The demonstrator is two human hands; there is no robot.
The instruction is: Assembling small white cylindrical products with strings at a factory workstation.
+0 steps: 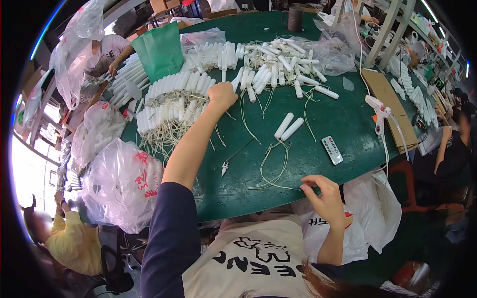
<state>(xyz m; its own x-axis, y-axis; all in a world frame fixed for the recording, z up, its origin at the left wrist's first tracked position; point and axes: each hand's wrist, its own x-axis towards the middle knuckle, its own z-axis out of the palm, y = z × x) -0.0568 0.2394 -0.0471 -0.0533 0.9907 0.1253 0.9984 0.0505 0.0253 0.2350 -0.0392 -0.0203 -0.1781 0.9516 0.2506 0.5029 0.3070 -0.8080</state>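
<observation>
My left hand [223, 96] reaches far over the green table, its fingers closed at the edge of the white tubes. A slim white tube [237, 79] slants up from beside its fingers and seems to be in its grip; the fingertips are partly hidden. My right hand [325, 198] hovers at the near edge, thumb and fingers curved and apart, near the end of a pale wire [278, 186]. Two white tubes [289, 128] with wires lie side by side in front of me. Left of them lies a small white-tipped part on a dark lead [224, 169].
Rows of wired white tubes [171, 84] lie left, a loose heap [283, 62] behind. A remote control [332, 150], a glue gun [378, 109] and cardboard [390, 107] are right. Plastic bags [121, 184] crowd the left edge; a green bag [159, 52] stands behind. Other people work nearby.
</observation>
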